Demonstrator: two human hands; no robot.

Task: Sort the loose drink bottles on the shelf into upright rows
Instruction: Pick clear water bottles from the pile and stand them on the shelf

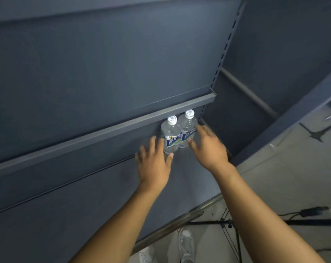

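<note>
Left bottle [170, 136] and right bottle [187, 130] stood upright, touching, centre-right of frame under shelf lip [104, 134]. Left hand [153, 162] and right hand [208, 147] flanked pair, fingers spread, gripping nothing. Smooth plastic likely slippery, weighty if full; labelled waist judged surest hold.

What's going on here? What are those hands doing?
A person is lining up drink bottles on a dark shelf. Two clear bottles with white caps stand upright side by side near its right end. The left hand is spread open beside the left bottle, and the right hand is open by the right bottle. Neither hand grips anything.
</note>
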